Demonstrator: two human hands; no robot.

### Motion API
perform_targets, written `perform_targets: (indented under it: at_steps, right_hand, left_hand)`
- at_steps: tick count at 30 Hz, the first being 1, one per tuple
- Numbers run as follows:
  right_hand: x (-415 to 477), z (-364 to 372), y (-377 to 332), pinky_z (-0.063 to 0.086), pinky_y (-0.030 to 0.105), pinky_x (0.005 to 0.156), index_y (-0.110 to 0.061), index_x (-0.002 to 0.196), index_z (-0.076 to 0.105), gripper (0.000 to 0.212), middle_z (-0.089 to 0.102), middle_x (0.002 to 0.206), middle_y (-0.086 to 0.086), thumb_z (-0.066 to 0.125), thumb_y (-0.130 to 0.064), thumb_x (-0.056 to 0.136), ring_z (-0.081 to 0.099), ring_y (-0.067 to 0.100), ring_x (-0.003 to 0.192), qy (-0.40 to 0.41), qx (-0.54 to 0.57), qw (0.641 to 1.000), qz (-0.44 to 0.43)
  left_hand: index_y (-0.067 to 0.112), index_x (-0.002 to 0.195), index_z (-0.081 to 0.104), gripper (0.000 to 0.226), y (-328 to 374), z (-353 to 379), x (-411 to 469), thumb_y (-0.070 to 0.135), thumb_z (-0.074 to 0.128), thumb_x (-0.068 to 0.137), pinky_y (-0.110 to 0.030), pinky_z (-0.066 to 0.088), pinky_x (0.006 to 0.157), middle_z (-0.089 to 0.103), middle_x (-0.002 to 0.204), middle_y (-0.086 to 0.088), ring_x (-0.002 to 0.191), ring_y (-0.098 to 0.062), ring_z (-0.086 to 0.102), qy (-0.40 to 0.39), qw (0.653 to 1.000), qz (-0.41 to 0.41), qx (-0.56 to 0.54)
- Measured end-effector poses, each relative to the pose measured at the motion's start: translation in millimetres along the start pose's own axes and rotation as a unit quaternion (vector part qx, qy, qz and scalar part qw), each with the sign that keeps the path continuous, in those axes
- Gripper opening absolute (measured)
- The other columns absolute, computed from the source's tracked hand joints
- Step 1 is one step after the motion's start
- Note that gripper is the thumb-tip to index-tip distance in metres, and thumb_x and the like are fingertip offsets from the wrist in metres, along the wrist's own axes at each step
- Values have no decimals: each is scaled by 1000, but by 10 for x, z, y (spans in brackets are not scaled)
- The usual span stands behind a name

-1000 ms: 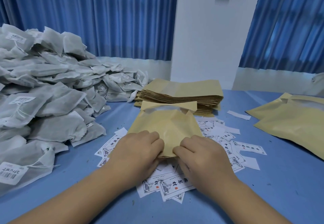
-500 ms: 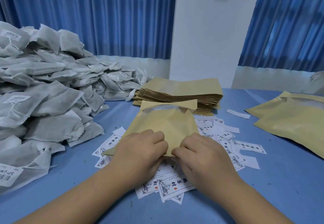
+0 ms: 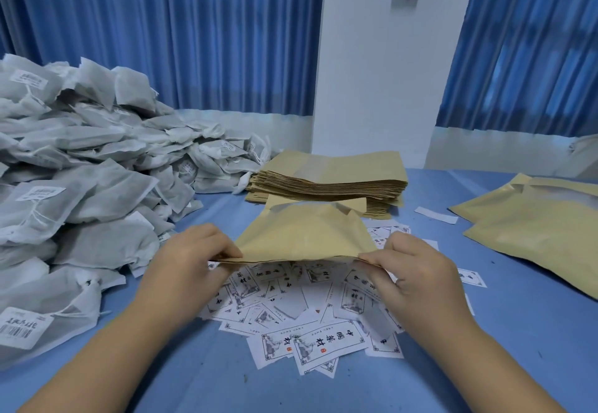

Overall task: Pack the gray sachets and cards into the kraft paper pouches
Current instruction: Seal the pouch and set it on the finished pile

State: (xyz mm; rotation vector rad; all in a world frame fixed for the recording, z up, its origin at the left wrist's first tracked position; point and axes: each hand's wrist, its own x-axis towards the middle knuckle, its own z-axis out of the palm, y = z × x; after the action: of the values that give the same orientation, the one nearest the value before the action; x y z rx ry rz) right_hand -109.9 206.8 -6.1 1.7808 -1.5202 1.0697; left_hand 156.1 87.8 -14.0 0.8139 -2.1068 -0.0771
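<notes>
1. While a big heap of sachets (image 3: 81,186) sits unpacked on the left of the table (image 3: 537,331), most of the job looks undone.
2. The left hand (image 3: 191,260) pinches the near left corner of one pouch (image 3: 307,234), thumb on top and fingers underneath.
3. That pouch hangs between the hands, raised just above the scattered cards (image 3: 307,312). Its far end is puffed and creased, and I cannot tell whether anything is inside it.
4. Behind it lies a thick stack (image 3: 330,176) of flat pouches, apparently unfilled, so many rounds seem to remain.
5. The right hand (image 3: 411,270) pinches the near right corner in the same way.
6. At the far right, two bulging pouches (image 3: 534,228) lie on the table, seemingly packed. They are the only finished work in view.
7. Judging by all this, the task is at an early stage: the held pouch needs opening, then a sachet and a card put in.
</notes>
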Motion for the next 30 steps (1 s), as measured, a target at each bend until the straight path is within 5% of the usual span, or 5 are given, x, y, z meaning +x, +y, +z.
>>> perform_targets:
  at_steps: [9,11,14,18,30]
  right_hand:
    - [10,-40,-5,56,38,75,-40,88,76,16,67,103,-21,74,-28,77,68,13,80,-98,322,914,228]
    - [-7,-32,-7,54,27,81,-37,98,76,36,67,108,-20,71,-5,83,65,6,93,-146,335,906,211]
    - [-30,-4,-51,50,20,88,-32,104,75,42,61,119,-17,68,4,82,62,0,102,-219,372,876,215]
    - [-49,30,-105,37,2,86,-33,98,76,37,57,121,-21,67,0,84,49,-17,108,-232,321,902,172]
    - [-238,-183,-204,46,11,81,-21,103,76,28,63,121,2,55,-19,84,63,8,101,-98,141,984,-42]
  left_hand:
    - [28,80,73,15,26,52,0,15,80,76,-21,47,70,67,87,10,78,-4,62,111,955,-207,-180]
    - [23,96,69,18,34,49,16,8,68,87,-30,53,81,70,101,3,93,-13,68,105,876,-335,-330]
    - [1,114,54,22,108,-12,52,9,55,93,-41,61,71,68,97,-16,83,-30,72,128,653,-440,-602]
    - [0,110,48,19,162,-77,53,6,51,92,-43,61,62,67,98,-32,81,-33,72,125,522,-449,-715]
    - [-4,126,50,57,513,220,146,-8,50,69,-51,59,60,64,117,-28,109,-41,61,-67,509,-489,-706]
